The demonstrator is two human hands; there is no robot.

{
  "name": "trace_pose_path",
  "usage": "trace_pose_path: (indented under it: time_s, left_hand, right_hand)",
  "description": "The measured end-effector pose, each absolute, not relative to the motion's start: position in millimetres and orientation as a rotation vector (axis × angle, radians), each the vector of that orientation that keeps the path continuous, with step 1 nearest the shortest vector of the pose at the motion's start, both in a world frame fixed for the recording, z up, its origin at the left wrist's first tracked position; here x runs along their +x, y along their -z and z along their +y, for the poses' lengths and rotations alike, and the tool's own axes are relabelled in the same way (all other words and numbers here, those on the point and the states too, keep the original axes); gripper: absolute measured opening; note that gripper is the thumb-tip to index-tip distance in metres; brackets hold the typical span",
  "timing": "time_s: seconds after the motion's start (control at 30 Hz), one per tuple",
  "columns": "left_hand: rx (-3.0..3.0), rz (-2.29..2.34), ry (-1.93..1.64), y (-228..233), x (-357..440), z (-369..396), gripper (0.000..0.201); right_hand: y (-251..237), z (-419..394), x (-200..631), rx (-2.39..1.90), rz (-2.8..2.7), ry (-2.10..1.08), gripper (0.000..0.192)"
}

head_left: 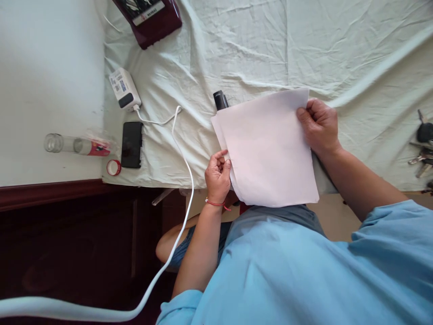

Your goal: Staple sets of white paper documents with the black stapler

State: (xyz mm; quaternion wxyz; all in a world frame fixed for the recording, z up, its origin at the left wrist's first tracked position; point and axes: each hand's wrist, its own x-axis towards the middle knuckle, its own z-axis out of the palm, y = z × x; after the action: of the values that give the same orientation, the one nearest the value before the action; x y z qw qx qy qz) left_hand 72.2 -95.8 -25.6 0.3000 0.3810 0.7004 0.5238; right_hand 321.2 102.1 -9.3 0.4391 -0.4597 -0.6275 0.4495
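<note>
Several white sheets of paper [267, 149] are held up in front of me at the table's near edge, slightly fanned along their left side. My left hand [217, 177], with a red string bracelet at the wrist, is closed on the left edge of the sheets. My right hand [319, 126] pinches their upper right edge between thumb and curled fingers. A black object [221, 100], perhaps a stapler, pokes out from behind the top left corner of the paper; the rest of it is hidden.
A pale green cloth [250, 49] covers the table. At left lie a black phone [131, 144], a white power bank [124, 89] with a white cable [190, 180], a clear bottle [79, 145] and a red-rimmed cap [113, 167]. Keys [424, 133] lie far right; a dark red box [152, 22] stands at the back.
</note>
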Motion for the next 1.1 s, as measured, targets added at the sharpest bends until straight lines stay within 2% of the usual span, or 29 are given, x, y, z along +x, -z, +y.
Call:
trace_pose_path:
  time_s: [0.6, 0.77, 0.97, 1.1]
  left_hand:
    - [0.881, 1.775, -1.428, 25.1, 73.1, -93.7, 0.042]
    - [0.997, 1.832, -1.325, 23.6, 73.1, -95.9, 0.029]
    - [0.995, 1.89, -1.302, 23.7, 71.7, -96.8, 0.024]
    - [0.975, 1.919, -1.301, 23.7, 71.6, -96.5, 0.024]
  right_hand:
    - [9.6, 103.7, 319.6, -1.088, -1.425, -1.219, 0.043]
    - [10.6, 101.0, 318.6, -1.112, -1.508, -1.206, 0.033]
    - [9.2, 98.7, 317.7, -1.217, -1.546, -1.079, 0.017]
    - [6.9, 101.6, 319.9, -1.269, -1.568, -0.997, 0.017]
